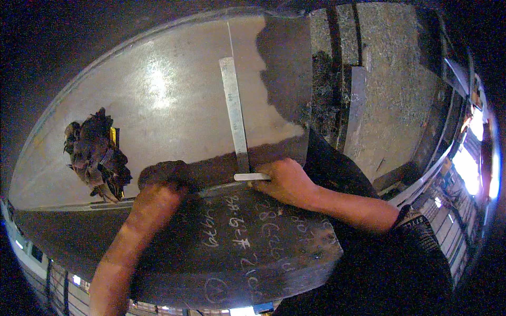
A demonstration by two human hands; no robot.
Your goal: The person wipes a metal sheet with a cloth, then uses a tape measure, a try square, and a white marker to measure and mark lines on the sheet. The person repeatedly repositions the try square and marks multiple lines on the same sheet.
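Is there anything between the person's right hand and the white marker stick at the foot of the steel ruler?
Nothing visible. The right hand already grips the white marker stick, whose tip meets the steel ruler lying on the metal plate. The left hand rests apart, in shadow.

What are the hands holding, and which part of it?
The right hand grips a thin white marking stick by its right end, beside the long steel ruler. The left hand presses flat on the grey metal sheet, holding nothing.

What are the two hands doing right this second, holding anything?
Left hand: gloved, pressed down on the metal sheet; whether it grips anything cannot be told.
Right hand: closed on a white marking stick at the foot of the steel ruler.
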